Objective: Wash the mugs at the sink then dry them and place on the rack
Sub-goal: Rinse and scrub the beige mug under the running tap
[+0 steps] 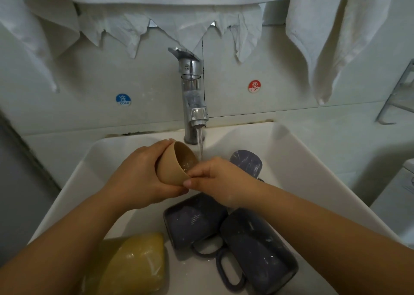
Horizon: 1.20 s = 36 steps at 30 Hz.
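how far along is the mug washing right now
Early. Nothing looks dried or racked. The left hand holds the tan cup beside the running tap while the right hand pinches its rim. Three dark mugs lie in the sink, still to do.

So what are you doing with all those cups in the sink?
A person is washing a small tan cup at the white sink. The left hand grips the cup from behind, tilted toward the running chrome tap, while the right hand pinches its rim. Three dark purple mugs lie on their sides in the basin, and a yellow sponge sits at the near left. White cloths hang above.
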### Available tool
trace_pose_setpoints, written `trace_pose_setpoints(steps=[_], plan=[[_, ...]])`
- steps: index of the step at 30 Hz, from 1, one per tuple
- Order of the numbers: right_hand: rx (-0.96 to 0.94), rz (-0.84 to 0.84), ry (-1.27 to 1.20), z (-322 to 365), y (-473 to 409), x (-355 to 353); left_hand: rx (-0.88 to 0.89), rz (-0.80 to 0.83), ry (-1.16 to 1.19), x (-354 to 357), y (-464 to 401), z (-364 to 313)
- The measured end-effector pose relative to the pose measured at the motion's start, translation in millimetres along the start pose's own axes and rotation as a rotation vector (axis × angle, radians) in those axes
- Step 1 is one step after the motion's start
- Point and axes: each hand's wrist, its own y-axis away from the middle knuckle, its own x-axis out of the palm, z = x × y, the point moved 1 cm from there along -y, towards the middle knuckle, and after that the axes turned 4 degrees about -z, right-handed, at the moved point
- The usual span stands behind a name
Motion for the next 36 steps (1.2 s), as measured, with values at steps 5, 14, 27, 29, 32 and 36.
trace_pose_setpoints(steps=[5,14,27,29,32,36], plan=[[-0.163,-0.01,0.613,-0.6,-6.2,-8.2,0.01,0.02,0.052,-0.9,1.8,3.0],[0.029,-0.097,-0.113,8.1,9.2,7.8,0.051,-0.011,-0.041,6.0,3.6,2.1],[0.067,-0.343,-0.4,18.3,6.3,15.4,0.082,-0.149,-0.115,16.3,11.1,-28.5],[0.078,-0.375,-0.38,15.6,5.3,12.1,0.021,-0.118,-0.073,18.6,9.6,-26.9],[0.08,-0.385,-0.419,11.2,4.5,4.4,-0.102,-0.067,0.024,16.5,7.1,-19.9],[0.022,-0.332,-0.427,5.5,0.7,0.0,-0.292,0.015,0.276,5.9,2.6,-8.6]])
